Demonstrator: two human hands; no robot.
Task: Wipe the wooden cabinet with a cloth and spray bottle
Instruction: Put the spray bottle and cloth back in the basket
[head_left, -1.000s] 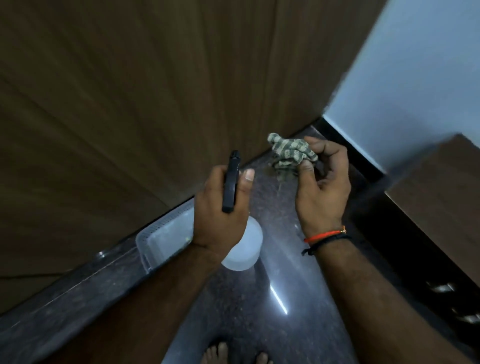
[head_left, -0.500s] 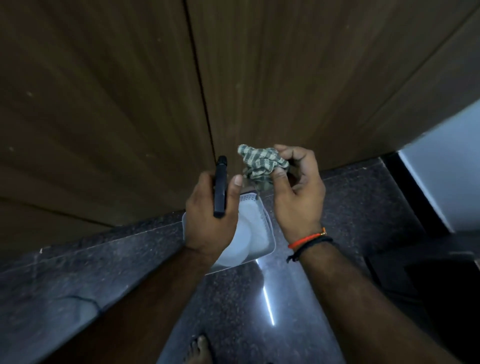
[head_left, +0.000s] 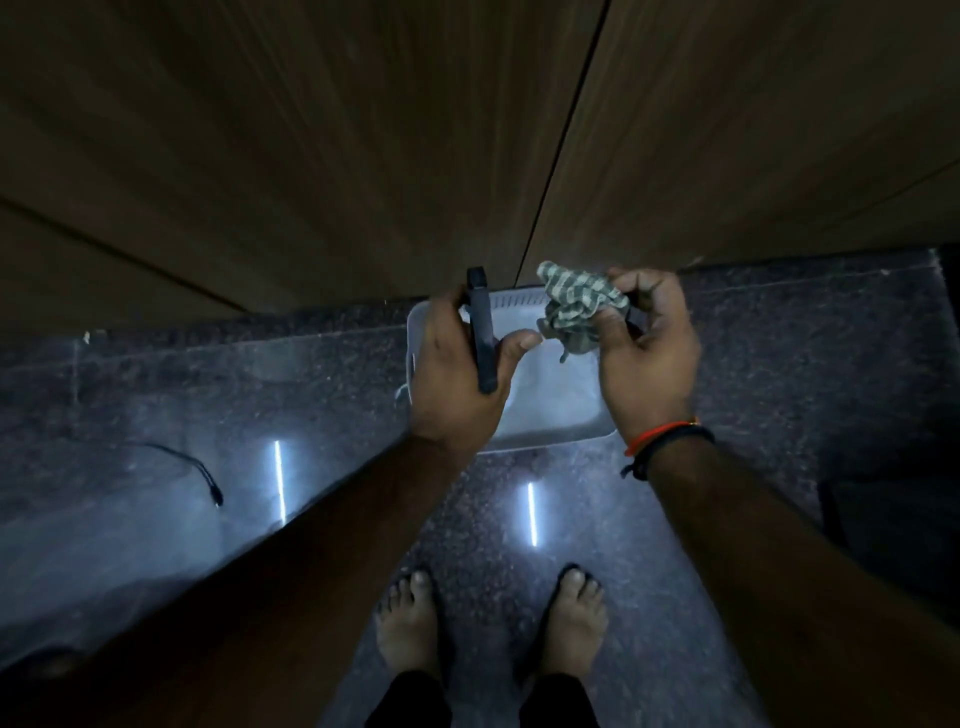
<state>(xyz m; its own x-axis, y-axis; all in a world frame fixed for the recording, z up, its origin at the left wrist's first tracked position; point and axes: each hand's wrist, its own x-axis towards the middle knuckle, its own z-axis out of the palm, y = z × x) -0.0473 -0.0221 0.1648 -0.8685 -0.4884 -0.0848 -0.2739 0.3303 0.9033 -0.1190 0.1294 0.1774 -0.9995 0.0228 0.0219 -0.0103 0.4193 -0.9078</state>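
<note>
The wooden cabinet fills the upper half of the view, with a dark vertical seam between two door panels. My left hand grips the spray bottle by its black trigger head; the pale bottle body is mostly hidden under the hand. My right hand holds a crumpled green-and-white checked cloth between thumb and fingers, close to the cabinet's lower edge. Both hands hover over a white plastic tub.
A white plastic tub sits on the dark granite floor against the cabinet base. A black cable lies on the floor at left. My bare feet stand just behind the tub.
The view has swung left and tilted down: the blue wall at right is gone, the tub now lies under my hands, and both feet show. Both hands keep their hold.
</note>
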